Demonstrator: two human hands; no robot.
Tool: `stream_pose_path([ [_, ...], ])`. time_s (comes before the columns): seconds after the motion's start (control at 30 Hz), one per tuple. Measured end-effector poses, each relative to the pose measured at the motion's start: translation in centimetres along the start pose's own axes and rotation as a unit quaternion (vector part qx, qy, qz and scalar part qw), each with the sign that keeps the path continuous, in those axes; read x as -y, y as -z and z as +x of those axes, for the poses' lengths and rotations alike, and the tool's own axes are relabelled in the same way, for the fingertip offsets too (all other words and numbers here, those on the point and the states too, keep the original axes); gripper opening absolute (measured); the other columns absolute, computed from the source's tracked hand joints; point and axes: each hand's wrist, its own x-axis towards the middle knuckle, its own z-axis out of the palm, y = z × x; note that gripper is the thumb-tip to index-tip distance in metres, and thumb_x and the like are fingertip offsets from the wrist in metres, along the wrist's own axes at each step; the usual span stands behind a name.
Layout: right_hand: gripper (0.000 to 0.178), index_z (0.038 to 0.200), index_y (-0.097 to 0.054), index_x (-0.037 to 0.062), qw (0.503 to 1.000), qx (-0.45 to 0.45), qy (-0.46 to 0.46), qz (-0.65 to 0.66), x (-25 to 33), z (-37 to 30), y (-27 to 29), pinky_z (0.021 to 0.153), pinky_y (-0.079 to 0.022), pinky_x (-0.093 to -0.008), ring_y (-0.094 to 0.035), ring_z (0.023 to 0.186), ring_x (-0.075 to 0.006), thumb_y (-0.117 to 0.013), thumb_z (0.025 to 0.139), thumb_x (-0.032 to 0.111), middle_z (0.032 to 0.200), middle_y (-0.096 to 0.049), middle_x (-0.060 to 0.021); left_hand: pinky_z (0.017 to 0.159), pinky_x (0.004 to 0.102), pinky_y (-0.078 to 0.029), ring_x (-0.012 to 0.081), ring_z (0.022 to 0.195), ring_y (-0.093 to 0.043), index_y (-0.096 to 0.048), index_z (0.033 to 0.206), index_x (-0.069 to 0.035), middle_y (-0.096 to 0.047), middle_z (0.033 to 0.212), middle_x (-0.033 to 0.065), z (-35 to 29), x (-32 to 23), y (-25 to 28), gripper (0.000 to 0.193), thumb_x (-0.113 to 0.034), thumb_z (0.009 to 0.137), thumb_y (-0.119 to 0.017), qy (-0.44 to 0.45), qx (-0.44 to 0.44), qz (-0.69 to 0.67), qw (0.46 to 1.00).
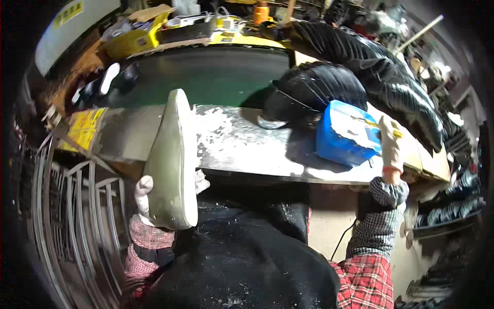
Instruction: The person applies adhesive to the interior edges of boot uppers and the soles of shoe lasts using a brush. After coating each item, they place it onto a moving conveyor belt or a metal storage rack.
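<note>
The workbench is bearing a blue tub. Your left hand is clasping a pale olive shoe at front left; your right hand is gripping a yellow-handled tool over the tub.

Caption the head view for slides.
Left hand holds a greenish white-soled shoe; right hand, a slim yellow tool at a blue plastic tub.

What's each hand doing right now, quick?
Left hand: holding a pale shoe, fingers hidden behind it.
Right hand: closed on a yellow tool at the blue tub.
</note>
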Motion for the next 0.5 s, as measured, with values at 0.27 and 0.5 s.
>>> stream_pose_path([
  [0.27,0.023,0.087,-0.065,0.0003,0.987,0.053,-0.074,0.129,-2.4,-0.7,3.3,0.061,-0.041,-0.0222,-0.053,0.069,-0.0078,-0.06,0.09,0.023,0.076,-0.062,-0.0027,0.068,0.0472,-0.054,0.0362,0.088,-0.06,-0.048,0.123,0.006,-0.056,0.108,0.0267,-2.4,3.9,6.8,0.081,-0.064,0.083,-0.05,0.133,-0.084,-0.141,0.977],
  [0.5,0.02,0.095,-0.065,-0.0025,0.929,0.228,-0.027,0.29,10.8,-8.1,-4.0,0.062,-0.048,-0.023,-0.059,0.07,-0.0117,-0.065,0.085,0.014,0.082,-0.065,-0.0068,0.038,0.0386,-0.051,0.0309,0.052,-0.063,-0.061,0.106,0.0,-0.066,0.079,0.0212,-4.2,4.3,5.8,0.077,-0.072,0.083,-0.041,0.122,-0.25,-0.167,0.946],
])
